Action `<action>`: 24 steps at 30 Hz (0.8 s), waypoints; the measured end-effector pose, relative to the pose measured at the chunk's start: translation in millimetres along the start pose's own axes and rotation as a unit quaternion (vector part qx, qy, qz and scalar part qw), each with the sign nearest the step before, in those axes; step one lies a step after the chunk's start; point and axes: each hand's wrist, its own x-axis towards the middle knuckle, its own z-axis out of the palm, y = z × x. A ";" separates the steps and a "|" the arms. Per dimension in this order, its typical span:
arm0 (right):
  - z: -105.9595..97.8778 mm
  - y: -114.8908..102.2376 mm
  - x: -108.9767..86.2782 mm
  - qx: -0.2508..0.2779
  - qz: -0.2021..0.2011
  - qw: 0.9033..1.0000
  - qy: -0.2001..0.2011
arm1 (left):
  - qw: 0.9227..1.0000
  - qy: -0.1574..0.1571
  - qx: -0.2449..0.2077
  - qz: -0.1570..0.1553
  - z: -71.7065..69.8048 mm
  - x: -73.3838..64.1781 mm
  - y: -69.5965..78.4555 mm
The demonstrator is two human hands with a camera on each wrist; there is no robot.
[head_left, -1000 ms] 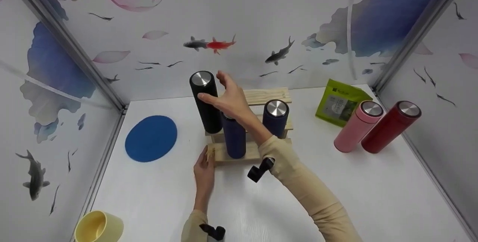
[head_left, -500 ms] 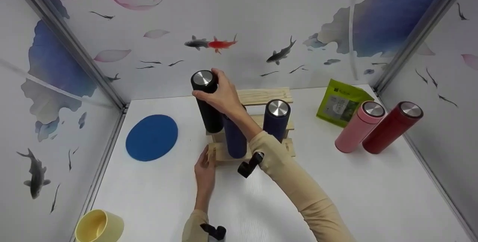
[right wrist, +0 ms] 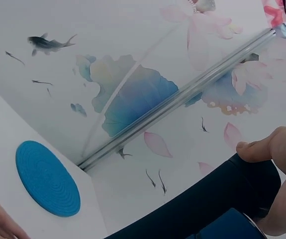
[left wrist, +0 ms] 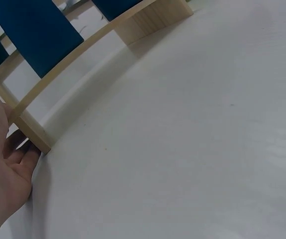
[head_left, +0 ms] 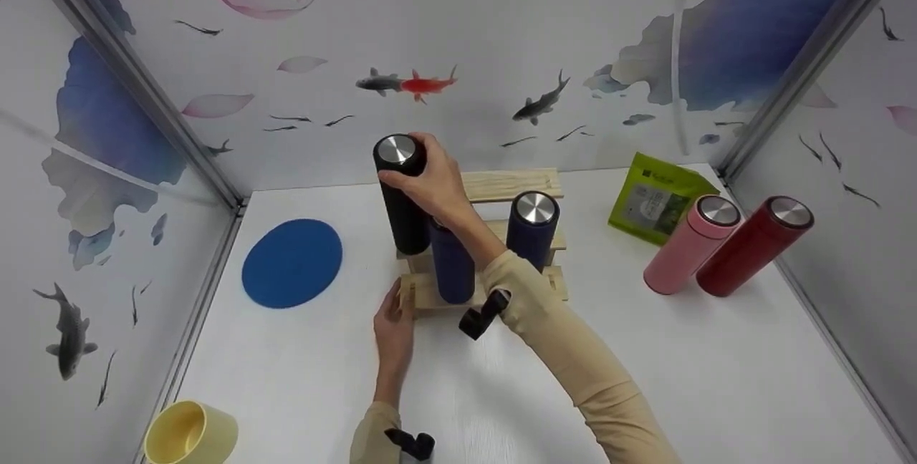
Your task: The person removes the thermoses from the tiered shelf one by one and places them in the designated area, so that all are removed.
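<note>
In the head view my right hand [head_left: 443,188] grips a black thermos bottle [head_left: 402,217] just below its steel-topped lid, thumb on the near side. The bottle leans slightly, its base at the left end of a stepped wooden rack [head_left: 423,293]. That grip shows in the right wrist view too, thumb across the dark bottle [right wrist: 197,199]. My left hand [head_left: 394,335] holds the rack's front left corner; in the left wrist view its fingers [left wrist: 26,159] curl around the wooden end piece. One dark blue thermos [head_left: 454,274] stands on the front step, partly behind my right forearm; another [head_left: 531,231] stands further right.
A round blue mat [head_left: 292,263] lies left of the rack. A yellow cup [head_left: 215,435] stands at the front left. On the right are a pink thermos [head_left: 680,256], a red thermos [head_left: 745,253] and a green pouch [head_left: 645,195]. Printed walls enclose the table.
My right hand's spread fingers have closed around the black thermos, and its top has shifted slightly right. My left hand keeps its hold on the rack.
</note>
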 end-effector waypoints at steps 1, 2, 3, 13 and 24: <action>-0.7 0.0 0.0 0.001 0.002 1.000 0.004 | 1.000 0.001 -0.001 0.002 0.0 0.0 0.4; -1.4 0.0 0.0 0.001 0.004 1.000 0.008 | 1.000 0.003 0.001 0.003 0.1 0.1 0.6; -2.3 -0.2 0.0 0.000 0.006 1.000 0.012 | 1.000 0.004 0.004 0.004 0.3 -0.1 0.7; -19.4 -4.5 -2.7 0.013 0.005 0.999 0.034 | 1.000 0.007 -0.011 0.022 1.4 0.2 -1.3; -45.6 -0.8 -3.0 0.084 -0.018 0.992 0.090 | 1.000 0.007 -0.020 -0.004 2.9 1.8 -1.3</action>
